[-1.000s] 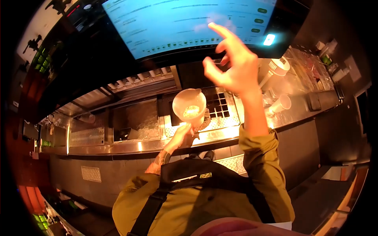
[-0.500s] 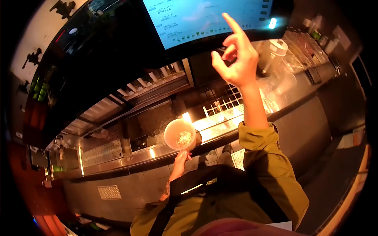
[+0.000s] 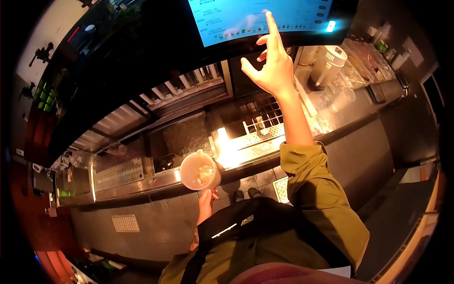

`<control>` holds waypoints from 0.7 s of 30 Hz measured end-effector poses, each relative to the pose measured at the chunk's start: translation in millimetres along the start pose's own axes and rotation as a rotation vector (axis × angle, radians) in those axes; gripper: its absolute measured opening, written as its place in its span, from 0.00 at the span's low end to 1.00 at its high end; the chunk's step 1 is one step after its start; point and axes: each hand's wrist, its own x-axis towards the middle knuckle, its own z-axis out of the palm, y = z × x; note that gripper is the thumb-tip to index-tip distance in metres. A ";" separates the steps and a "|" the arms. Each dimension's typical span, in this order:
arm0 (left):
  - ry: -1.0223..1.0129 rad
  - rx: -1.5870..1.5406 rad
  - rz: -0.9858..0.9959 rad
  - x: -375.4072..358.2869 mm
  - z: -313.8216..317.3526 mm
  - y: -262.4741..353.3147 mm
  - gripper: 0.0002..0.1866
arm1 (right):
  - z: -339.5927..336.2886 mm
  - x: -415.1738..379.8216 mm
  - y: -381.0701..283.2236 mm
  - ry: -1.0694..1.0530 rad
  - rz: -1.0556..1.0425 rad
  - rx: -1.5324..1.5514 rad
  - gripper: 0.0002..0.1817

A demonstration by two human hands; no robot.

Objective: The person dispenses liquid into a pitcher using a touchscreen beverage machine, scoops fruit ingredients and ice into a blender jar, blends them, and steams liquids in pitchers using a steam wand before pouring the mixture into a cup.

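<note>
My left hand (image 3: 206, 197) is wrapped round the handle of a pale plastic measuring jug (image 3: 188, 169), low in front of my body. The jug tilts so that its mouth faces me, and bits of ice or froth show at its bottom. Up at the lit touchscreen (image 3: 222, 21), my right hand (image 3: 275, 68) points with its index finger stretched out. That fingertip overlaps the lower part of the display, and the thumb stands apart from the other fingers, with nothing held.
Below the screen runs a steel counter with an ice well (image 3: 187, 137) and a black wire rack (image 3: 262, 116). At right stand a white-lidded container (image 3: 336, 56) and a clear plastic cup (image 3: 344, 97). A perforated drain tray (image 3: 118, 170) lies at left.
My right hand has shifted slightly left in view, its fingertip still over the screen. The jug in my left hand has moved a little left and down. The whole view has shifted slightly.
</note>
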 end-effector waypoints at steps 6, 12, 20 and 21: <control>0.092 -0.084 0.019 -18.6 26.6 6.8 0.20 | -17.2 12.0 -4.3 -0.007 0.030 0.109 0.49; 0.203 -0.148 0.055 -42.0 22.8 4.0 0.20 | -4.0 16.0 -14.3 0.108 0.029 0.123 0.49; 0.530 -0.278 0.088 -86.9 -42.9 -18.8 0.19 | 87.7 -154.0 -65.9 -0.564 0.239 0.116 0.13; 0.573 -0.280 0.056 -94.2 -59.8 -22.8 0.18 | 104.4 -176.9 -84.8 -0.806 0.212 0.096 0.14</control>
